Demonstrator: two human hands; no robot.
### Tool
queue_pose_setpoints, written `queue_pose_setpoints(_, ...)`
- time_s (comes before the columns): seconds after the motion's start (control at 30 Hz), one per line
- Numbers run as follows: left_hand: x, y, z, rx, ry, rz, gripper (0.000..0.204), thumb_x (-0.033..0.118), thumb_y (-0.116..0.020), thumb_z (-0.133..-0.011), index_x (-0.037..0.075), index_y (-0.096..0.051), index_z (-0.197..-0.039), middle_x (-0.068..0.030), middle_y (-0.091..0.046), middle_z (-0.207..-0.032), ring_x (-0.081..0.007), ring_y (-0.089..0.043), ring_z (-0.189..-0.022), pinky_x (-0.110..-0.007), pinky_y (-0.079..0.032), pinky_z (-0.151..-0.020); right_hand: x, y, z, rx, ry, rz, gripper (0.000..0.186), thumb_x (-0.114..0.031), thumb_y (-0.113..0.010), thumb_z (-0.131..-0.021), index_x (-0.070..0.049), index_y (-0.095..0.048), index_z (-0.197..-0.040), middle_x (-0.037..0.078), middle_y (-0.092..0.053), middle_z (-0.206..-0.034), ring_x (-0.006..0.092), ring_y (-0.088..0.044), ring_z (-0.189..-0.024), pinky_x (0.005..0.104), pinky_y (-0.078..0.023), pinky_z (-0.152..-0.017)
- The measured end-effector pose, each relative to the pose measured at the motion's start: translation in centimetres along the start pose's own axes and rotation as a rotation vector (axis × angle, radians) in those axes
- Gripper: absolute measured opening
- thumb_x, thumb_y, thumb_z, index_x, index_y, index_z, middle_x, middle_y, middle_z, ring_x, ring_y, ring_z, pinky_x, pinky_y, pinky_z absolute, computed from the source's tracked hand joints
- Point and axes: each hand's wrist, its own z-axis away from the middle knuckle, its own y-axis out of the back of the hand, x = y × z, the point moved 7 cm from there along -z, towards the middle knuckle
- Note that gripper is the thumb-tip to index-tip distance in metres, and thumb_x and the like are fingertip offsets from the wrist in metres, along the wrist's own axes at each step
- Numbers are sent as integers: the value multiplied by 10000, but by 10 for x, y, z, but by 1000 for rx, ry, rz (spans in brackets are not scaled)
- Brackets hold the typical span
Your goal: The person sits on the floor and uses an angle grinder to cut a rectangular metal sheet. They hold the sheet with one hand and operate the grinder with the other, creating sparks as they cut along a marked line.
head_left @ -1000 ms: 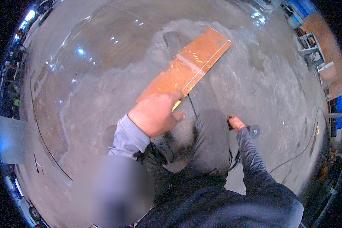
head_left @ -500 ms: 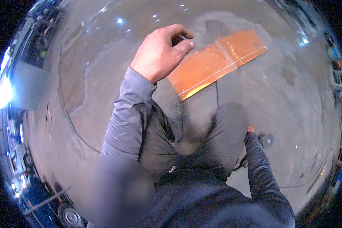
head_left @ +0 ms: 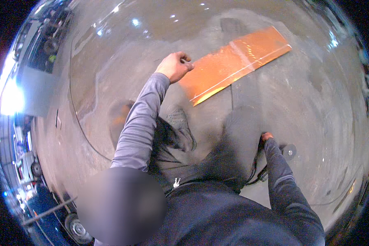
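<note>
My left hand is raised near the left end of a long orange metal sheet, its fingers loosely curled with nothing visible in them. The sheet lies angled ahead of me, with a pale line along its near edge, a lighter crosswise band and some yellow marks. Beside my right knee, my right hand is closed on a dark power tool, mostly hidden, with a round grey disc showing just to its right. My legs and a shoe are below the sheet.
A stained, scuffed concrete floor surrounds me, with a dark cable curving along the left. Vehicles and wheels, a grey panel and a bright light line the left rim. A blurred round patch covers the lower left.
My left hand has released the sheet's near edge, risen, then moved slightly down. The view has shifted, so the sheet appears farther right. My right hand still holds the tool.
</note>
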Motion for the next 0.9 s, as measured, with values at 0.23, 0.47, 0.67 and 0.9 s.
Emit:
queue_pose_setpoints(0.23, -74, -103, -101, -54, 167, -157, 524, 319, -703, -755, 46, -664, -1200, -234, -657, -1217, -364, -618, -1170, -419, -489, -1010, 9, -39, -31, 32, 1, -59, 384, -374, -638, -836, -41, -740, -997, 180, -715, -1087, 356, -695, -1010, 477, -557, -841)
queue_pose_setpoints(0.47, -174, -167, -145, -48, 362, -342, 672, 301, -721, -764, 56, -516, -1356, -230, -501, -1402, -388, -501, -1302, -477, -444, -1069, 13, -47, 2, 104, -82, -143, 390, -348, -647, -826, -7, -738, -993, 242, -699, -1078, 391, -687, -1019, 480, -555, -857)
queue_pose_setpoints(0.67, -209, -180, -179, 65, 272, -295, 767, 365, -800, -732, 42, -496, -1358, -213, -509, -1400, -393, -500, -1299, -473, -453, -1058, -25, 9, 58, 45, -179, -235, 405, -360, -639, -861, 6, -734, -1006, 243, -681, -1137, 397, -660, -1074, 468, -543, -901)
queue_pose_setpoints(0.9, -187, -197, -202, -151, 240, -275, 751, 429, -805, -740, 22, -526, -1306, -219, -612, -1301, -370, -597, -1205, -455, -478, -1015, -21, 40, 74, -18, -128, -96, 444, -416, -626, -880, -11, -726, -1033, 218, -674, -1172, 383, -633, -1122, 446, -514, -956)
